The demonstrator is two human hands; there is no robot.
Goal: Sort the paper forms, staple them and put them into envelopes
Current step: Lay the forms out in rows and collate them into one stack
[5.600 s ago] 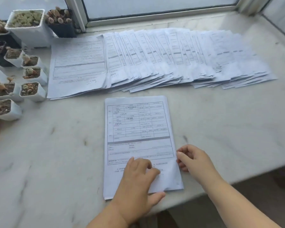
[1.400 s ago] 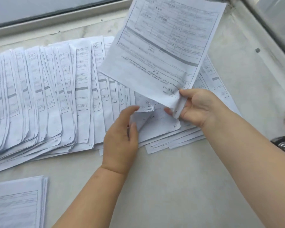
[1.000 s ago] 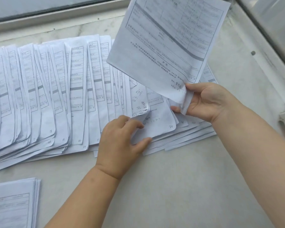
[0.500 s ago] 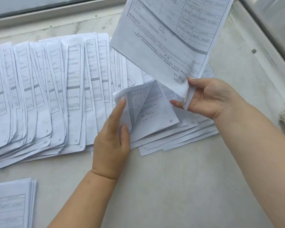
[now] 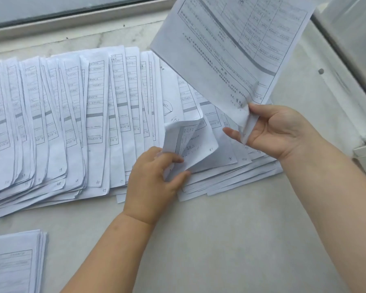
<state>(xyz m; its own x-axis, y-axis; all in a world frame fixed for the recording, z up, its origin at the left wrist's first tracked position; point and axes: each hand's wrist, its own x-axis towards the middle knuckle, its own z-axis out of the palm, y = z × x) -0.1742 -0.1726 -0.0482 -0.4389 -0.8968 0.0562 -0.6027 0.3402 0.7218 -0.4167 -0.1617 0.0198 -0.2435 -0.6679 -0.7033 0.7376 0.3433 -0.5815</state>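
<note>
On the pale marble sill point(image 5: 230, 240), a long fanned row of white printed paper forms point(image 5: 93, 123) lies overlapped. The right hand point(image 5: 279, 132) pinches the lower corner of a raised printed form sheet point(image 5: 230, 45), as half a second ago. The left hand point(image 5: 154, 182), whose fingers were straighter then, now curls thumb and fingers on a lifted, folded-over sheet corner point(image 5: 190, 144). A separate neat stack of forms point(image 5: 13, 263) sits lower left.
</note>
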